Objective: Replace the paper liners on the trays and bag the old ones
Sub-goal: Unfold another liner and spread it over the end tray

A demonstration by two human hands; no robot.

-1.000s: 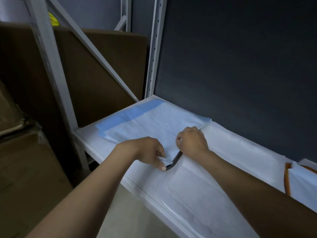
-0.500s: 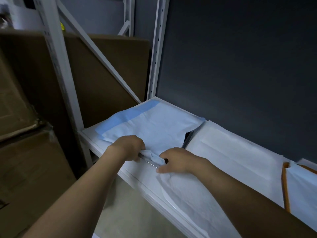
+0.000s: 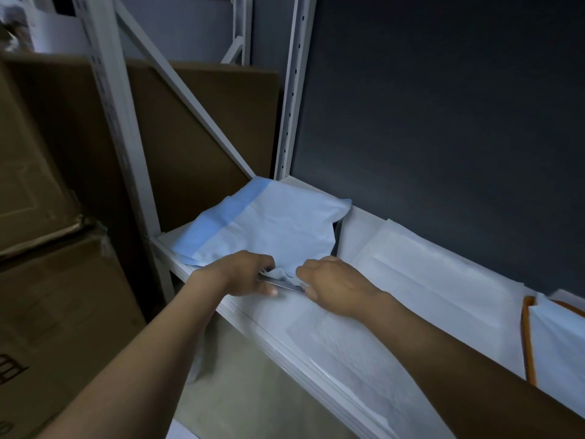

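Now both hands meet at the front edge of the white shelf (image 3: 304, 370), a little left of the frame's centre. The left hand (image 3: 240, 274) has a closed grip: its fingers curl over the bunched near edge of the blue-edged liner (image 3: 269, 223), and its thumb lies along the thin metal rim of the tray (image 3: 281, 284) under that paper. The right hand (image 3: 335, 286) sits just beside it, almost touching. Its grip is closed too, with curled fingers pinching the same crumpled corner of the liner and the thumb pressed down near the rim.

The liner itself lies rumpled over the tray, spreading up and left from the hands, with its darker blue band along the left side. At its right edge a dark sliver of the tray shows beneath the lifted paper.

Right of the hands a flat white liner (image 3: 427, 280) covers the shelf. At the right edge of the frame an orange-rimmed tray (image 3: 527, 340) carries another pale sheet.

Stacked cardboard boxes (image 3: 47, 296) fill the left side, and a brown board (image 3: 202, 137) leans behind the shelf's diagonal brace. A perforated white upright (image 3: 294, 90) rises at upper centre against the dark wall (image 3: 443, 106).
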